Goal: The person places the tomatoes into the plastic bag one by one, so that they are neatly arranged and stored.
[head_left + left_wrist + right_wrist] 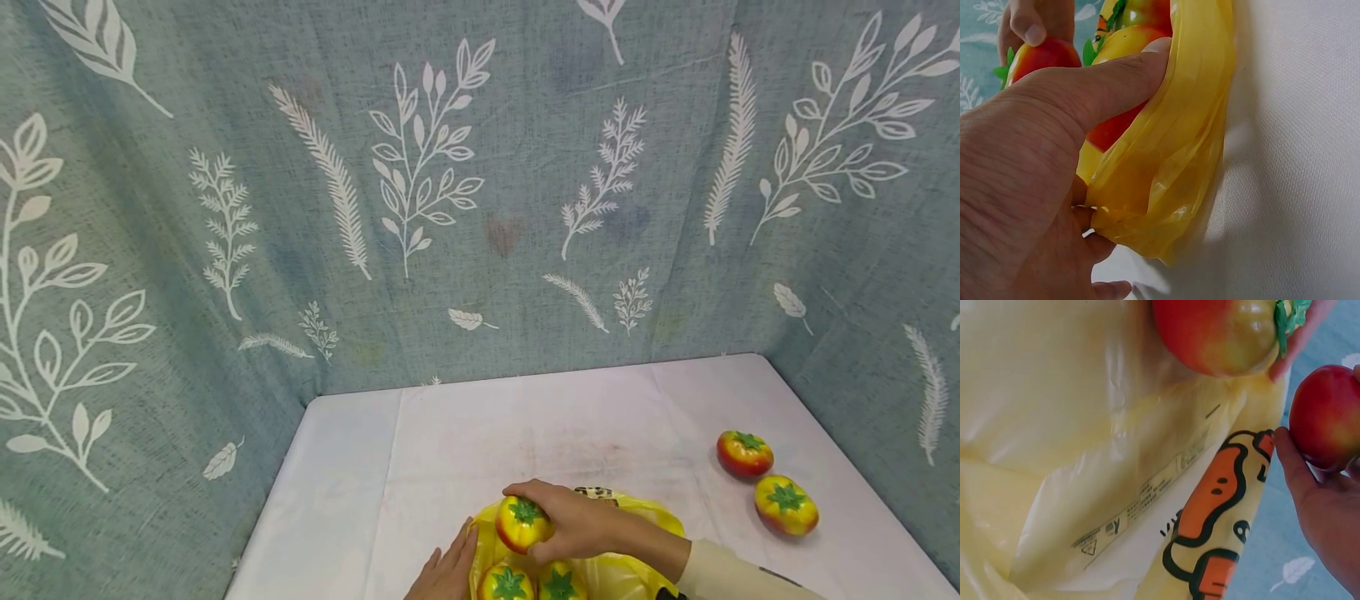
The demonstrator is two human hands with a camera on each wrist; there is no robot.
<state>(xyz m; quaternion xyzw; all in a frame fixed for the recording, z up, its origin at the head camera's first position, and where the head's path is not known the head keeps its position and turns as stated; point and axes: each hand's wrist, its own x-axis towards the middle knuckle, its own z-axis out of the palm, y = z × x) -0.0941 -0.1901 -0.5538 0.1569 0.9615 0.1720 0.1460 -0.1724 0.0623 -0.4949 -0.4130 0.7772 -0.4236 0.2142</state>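
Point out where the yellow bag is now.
In the head view, the yellow bag sits on the white table at the picture's bottom edge, right of centre, left of the two loose fruits; two more fruits show inside it.

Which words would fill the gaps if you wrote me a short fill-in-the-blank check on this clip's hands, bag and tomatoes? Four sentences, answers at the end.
1. The left hand holds the edge of a plastic bag whose main colour is ____.
2. The right hand grips a tomato with a leafy top coloured ____.
3. In the head view, the loose tomatoes lie on the bag's ____ side.
4. The loose tomatoes outside the bag number ____.

Missing words: yellow; green; right; two.
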